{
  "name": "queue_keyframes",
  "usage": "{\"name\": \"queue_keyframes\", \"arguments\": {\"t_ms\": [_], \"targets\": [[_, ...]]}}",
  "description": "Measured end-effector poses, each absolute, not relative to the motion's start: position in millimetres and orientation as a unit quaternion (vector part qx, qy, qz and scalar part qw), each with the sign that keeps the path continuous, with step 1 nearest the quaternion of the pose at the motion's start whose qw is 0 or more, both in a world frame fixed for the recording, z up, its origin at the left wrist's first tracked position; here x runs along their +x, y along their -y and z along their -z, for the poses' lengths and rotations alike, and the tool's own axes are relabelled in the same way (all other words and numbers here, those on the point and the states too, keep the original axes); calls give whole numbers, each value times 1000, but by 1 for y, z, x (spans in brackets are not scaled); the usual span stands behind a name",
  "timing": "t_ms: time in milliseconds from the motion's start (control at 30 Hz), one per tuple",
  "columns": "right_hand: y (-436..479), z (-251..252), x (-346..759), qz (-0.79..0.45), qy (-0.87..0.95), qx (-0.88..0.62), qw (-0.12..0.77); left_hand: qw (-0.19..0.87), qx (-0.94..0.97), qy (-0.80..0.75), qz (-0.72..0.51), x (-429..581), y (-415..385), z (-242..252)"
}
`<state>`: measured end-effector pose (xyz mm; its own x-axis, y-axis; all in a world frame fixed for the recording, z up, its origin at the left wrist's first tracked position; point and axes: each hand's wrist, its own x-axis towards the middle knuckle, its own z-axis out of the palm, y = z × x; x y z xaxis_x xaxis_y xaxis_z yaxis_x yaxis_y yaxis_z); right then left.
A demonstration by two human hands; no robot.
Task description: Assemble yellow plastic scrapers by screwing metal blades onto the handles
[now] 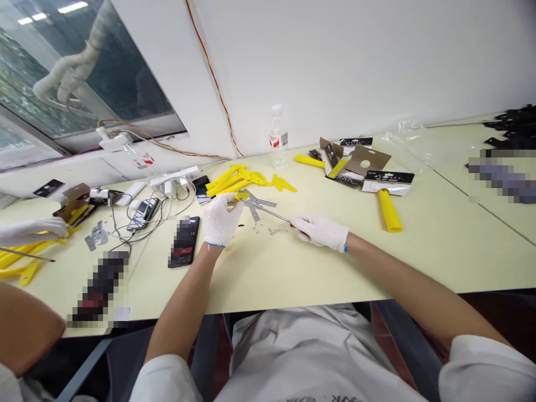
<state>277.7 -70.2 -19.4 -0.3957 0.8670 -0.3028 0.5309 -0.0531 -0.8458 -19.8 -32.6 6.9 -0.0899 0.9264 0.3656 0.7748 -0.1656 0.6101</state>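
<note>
Gloved in white, my left hand [221, 220] is closed around a small yellow plastic part [241, 196], mostly hidden by the fingers. My right hand [320, 231], also gloved, grips a screwdriver [268, 211] by its red handle, and the long shaft points left with its tip at the yellow part. Flat grey metal blades [254, 212] lie beyond the shaft. Small screws [274, 231] are scattered on the table under it. Behind my left hand is a pile of yellow plastic handles [234, 180].
A plastic bottle [278, 139] stands by the wall. Packaged yellow tools [390, 209] and opened cardboard packs [368, 161] lie right. Left are a phone [184, 242], tangled cables [161, 215] and a power strip [178, 177]. A co-worker's gloved hand [33, 229] is at far left.
</note>
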Motion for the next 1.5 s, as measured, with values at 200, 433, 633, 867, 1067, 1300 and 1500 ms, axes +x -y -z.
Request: {"name": "queue_keyframes", "arguments": {"t_ms": [200,433,633,867,1067,1300,1500], "targets": [[71,18,277,-449,663,-562,209,90,669,-633,-379,-20,32,-6],[72,27,273,-190,765,-563,249,79,663,-635,-389,-24,27,0],[70,26,275,-256,765,-547,223,70,671,-633,-380,-25,28,1],[69,22,276,-322,722,-568,231,49,681,-631,-369,-26,27,1],[73,23,275,-190,767,-559,253,61,672,-638,-372,-25,28,0],[75,22,271,-167,776,-576,196,61,667,-638,-381,-25,27,0],[72,21,274,-235,781,-548,186,62,663,-640,-384,-23,27,-1]]}}
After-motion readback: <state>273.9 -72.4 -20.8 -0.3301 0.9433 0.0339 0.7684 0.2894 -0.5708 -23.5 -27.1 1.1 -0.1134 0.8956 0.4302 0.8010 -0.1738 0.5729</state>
